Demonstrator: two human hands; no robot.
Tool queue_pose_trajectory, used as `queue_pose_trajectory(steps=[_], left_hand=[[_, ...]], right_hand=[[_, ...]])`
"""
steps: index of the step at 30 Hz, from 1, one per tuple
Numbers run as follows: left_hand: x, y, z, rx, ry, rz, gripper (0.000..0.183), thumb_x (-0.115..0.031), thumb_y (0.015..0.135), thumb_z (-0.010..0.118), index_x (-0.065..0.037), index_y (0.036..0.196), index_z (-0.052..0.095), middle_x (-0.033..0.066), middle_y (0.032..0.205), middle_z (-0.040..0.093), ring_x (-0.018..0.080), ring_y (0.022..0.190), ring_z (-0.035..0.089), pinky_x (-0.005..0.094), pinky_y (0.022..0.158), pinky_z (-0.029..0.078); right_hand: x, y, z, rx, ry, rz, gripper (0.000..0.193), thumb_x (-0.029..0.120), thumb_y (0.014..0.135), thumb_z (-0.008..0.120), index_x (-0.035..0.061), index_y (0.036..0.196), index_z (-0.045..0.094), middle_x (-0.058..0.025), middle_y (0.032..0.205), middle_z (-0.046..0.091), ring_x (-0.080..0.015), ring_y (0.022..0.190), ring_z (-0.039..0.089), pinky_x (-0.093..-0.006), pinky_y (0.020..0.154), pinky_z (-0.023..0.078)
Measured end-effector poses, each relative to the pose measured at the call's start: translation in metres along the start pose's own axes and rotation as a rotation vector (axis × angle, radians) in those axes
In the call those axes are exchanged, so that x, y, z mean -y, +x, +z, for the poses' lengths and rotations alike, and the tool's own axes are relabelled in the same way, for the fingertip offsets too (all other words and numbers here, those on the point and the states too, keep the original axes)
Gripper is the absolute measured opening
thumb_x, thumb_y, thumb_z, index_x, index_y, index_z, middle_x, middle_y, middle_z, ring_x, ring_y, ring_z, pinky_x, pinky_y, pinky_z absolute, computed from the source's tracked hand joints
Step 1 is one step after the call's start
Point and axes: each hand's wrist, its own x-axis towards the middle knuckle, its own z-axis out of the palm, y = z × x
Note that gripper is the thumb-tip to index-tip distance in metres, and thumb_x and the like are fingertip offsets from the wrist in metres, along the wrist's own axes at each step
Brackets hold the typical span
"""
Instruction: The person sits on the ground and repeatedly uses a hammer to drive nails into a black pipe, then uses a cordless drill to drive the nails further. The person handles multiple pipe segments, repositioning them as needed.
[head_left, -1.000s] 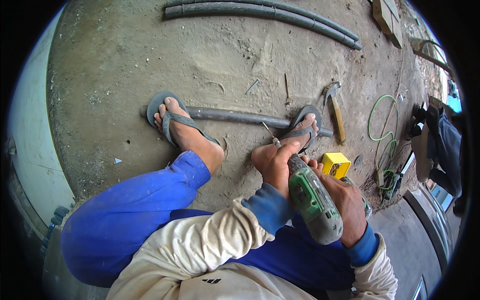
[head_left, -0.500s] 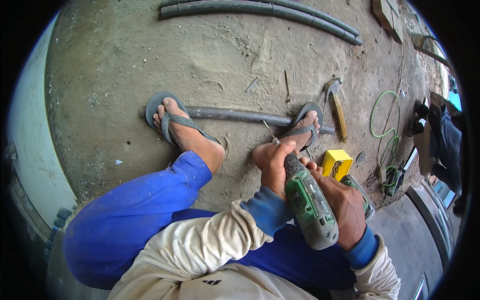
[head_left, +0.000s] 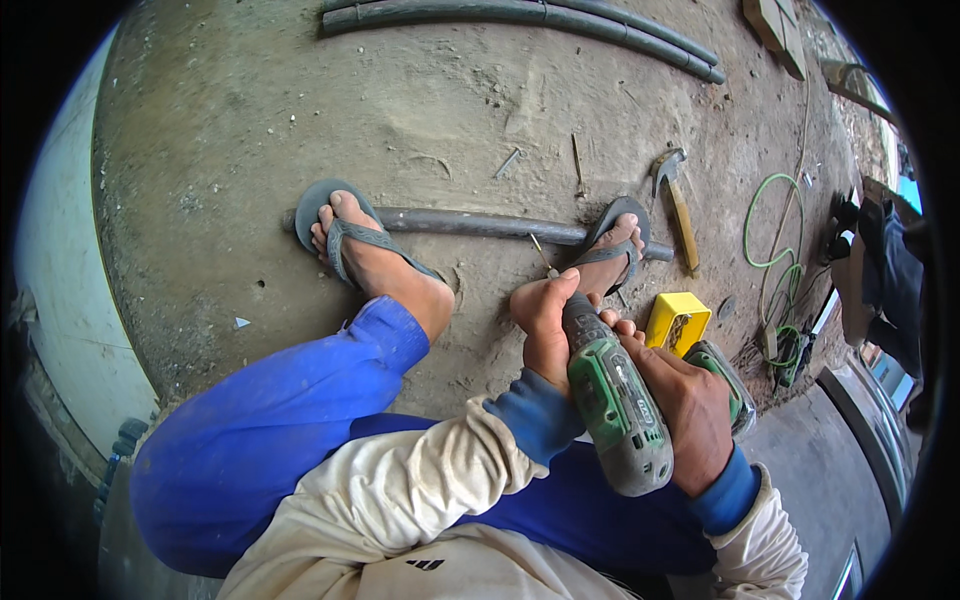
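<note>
A green and black cordless drill (head_left: 620, 420) lies between my hands, its thin bit (head_left: 540, 250) aimed forward and a little left. Around its dark front end, near the chuck, my left hand (head_left: 548, 330) is closed, thumb on top. My right hand (head_left: 685, 410) grips the handle, with the battery end sticking out to the right. Beyond the bit, a dark grey pipe (head_left: 480, 224) lies across the ground under both my sandalled feet (head_left: 370, 240). In the picture the bit tip ends just below the pipe; whether they touch I cannot tell.
Right of my right foot lie a claw hammer (head_left: 680, 212) and an open yellow box (head_left: 678, 322). Loose drill bits (head_left: 578, 165) and a small metal piece lie ahead. More dark pipes (head_left: 520, 14) rest at the far side. A green cable (head_left: 765, 230) coils at the right.
The drill and both hands have shifted very slightly, the bit swinging a touch to the right. My grips on the drill stay the same.
</note>
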Motion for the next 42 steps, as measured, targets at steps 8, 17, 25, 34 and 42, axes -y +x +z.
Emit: queue_pose_trajectory(steps=[8, 17, 25, 34, 42], left_hand=[[0.001, 0.004, -0.002, 0.008, 0.021, 0.031, 0.045, -0.052, 0.094, 0.073, -0.009, 0.096, 0.059, 0.0058, 0.077, 0.065, 0.0266, 0.080, 0.066, 0.0484, 0.093, 0.057], [0.002, 0.004, 0.000, -0.031, 0.024, 0.032, 0.047, -0.055, 0.094, 0.073, -0.010, 0.094, 0.059, 0.0055, 0.075, 0.065, 0.0277, 0.080, 0.068, 0.0497, 0.089, 0.058], [0.002, 0.006, -0.003, -0.027, 0.039, 0.047, 0.048, -0.055, 0.095, 0.071, -0.009, 0.094, 0.058, 0.0053, 0.076, 0.064, 0.0276, 0.079, 0.068, 0.0496, 0.090, 0.058], [-0.001, 0.006, -0.007, 0.029, 0.026, 0.025, 0.049, -0.056, 0.095, 0.070, -0.009, 0.093, 0.058, 0.0057, 0.076, 0.064, 0.0278, 0.081, 0.068, 0.0491, 0.091, 0.058], [0.001, 0.011, -0.008, 0.001, 0.028, 0.049, 0.049, -0.057, 0.094, 0.070, -0.010, 0.090, 0.058, 0.0059, 0.076, 0.063, 0.0275, 0.080, 0.067, 0.0474, 0.089, 0.058]], right_hand=[[-0.009, 0.000, 0.007, -0.043, -0.030, -0.068, 0.064, 0.027, 0.086, 0.073, 0.0103, 0.147, 0.063, -0.0132, 0.103, 0.076, -0.0350, 0.084, 0.077, -0.0419, 0.074, 0.060], [-0.006, 0.001, 0.004, -0.042, -0.027, -0.051, 0.055, 0.027, 0.086, 0.074, 0.0114, 0.139, 0.067, -0.0128, 0.097, 0.075, -0.0360, 0.081, 0.076, -0.0429, 0.073, 0.059], [-0.004, 0.001, 0.005, -0.056, -0.046, -0.057, 0.053, 0.026, 0.086, 0.074, 0.0127, 0.137, 0.068, -0.0117, 0.095, 0.074, -0.0359, 0.080, 0.076, -0.0431, 0.072, 0.059], [-0.003, 0.000, 0.008, -0.059, -0.070, -0.061, 0.056, 0.026, 0.085, 0.075, 0.0121, 0.139, 0.067, -0.0119, 0.095, 0.074, -0.0361, 0.080, 0.076, -0.0427, 0.072, 0.060], [-0.005, 0.001, 0.008, -0.067, -0.005, -0.064, 0.055, 0.027, 0.084, 0.076, 0.0123, 0.137, 0.069, -0.0127, 0.098, 0.075, -0.0373, 0.082, 0.076, -0.0431, 0.074, 0.059]])
